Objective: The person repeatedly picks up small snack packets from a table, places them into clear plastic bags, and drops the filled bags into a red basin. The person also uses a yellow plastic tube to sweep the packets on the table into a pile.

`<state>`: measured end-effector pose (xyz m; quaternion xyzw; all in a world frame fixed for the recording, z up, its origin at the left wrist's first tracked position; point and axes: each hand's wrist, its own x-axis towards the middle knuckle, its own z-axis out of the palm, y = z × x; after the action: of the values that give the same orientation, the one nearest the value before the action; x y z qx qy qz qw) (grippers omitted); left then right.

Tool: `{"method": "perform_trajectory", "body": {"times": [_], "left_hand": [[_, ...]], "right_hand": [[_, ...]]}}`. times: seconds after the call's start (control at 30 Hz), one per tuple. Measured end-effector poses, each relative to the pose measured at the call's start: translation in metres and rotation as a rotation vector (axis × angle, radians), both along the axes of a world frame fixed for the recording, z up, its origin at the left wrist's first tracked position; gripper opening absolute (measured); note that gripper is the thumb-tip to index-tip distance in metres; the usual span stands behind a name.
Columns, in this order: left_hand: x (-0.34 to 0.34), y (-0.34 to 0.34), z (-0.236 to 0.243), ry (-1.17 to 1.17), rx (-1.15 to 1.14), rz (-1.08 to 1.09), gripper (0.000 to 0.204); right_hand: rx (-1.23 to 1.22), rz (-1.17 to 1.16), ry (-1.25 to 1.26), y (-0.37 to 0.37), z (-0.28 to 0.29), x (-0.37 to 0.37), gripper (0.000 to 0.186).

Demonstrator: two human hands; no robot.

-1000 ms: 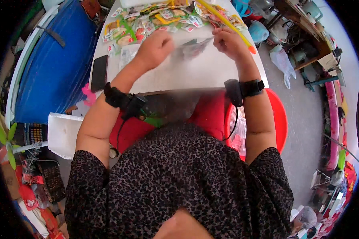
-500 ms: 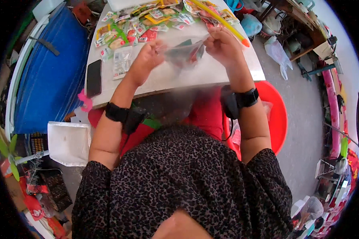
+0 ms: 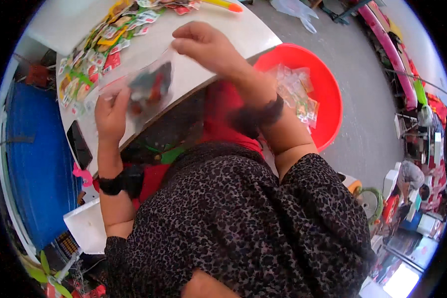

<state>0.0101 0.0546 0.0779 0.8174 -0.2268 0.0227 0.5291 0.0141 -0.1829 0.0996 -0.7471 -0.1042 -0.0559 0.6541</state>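
Fingers of both my hands pinch a clear plastic bag with dark and red contents [image 3: 146, 89], held just above the white table [image 3: 233, 39]: left hand [image 3: 111, 111] at its lower corner, right hand [image 3: 206, 44] at its upper edge. Filling or closing seems in hand; next calls for a steady grip near the colourful sachets [image 3: 92, 54].

A small packing workshop: heaped snack sachets [image 3: 92, 59] on a white table [image 3: 233, 35], red basin [image 3: 328, 89].
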Motion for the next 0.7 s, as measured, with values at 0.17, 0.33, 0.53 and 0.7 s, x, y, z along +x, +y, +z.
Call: {"method": "perform_trajectory", "body": {"times": [0.17, 0.33, 0.53, 0.7], "left_hand": [[-0.023, -0.002, -0.002, 0.396, -0.05, -0.147, 0.017], [-0.036, -0.016, -0.016, 0.408, -0.079, -0.24, 0.02], [-0.032, -0.013, -0.039, 0.372, -0.085, -0.317, 0.018], [-0.022, 0.026, -0.114, 0.719, -0.054, -0.264, 0.018]], "right_hand": [[-0.505, 0.224, -0.375, -0.001, 0.001, -0.037, 0.062], [-0.606, 0.394, -0.077, 0.009, -0.005, -0.048, 0.013], [-0.465, 0.278, 0.019, -0.064, -0.014, -0.065, 0.013], [-0.494, 0.012, 0.16, -0.156, -0.022, -0.09, 0.007]]}}
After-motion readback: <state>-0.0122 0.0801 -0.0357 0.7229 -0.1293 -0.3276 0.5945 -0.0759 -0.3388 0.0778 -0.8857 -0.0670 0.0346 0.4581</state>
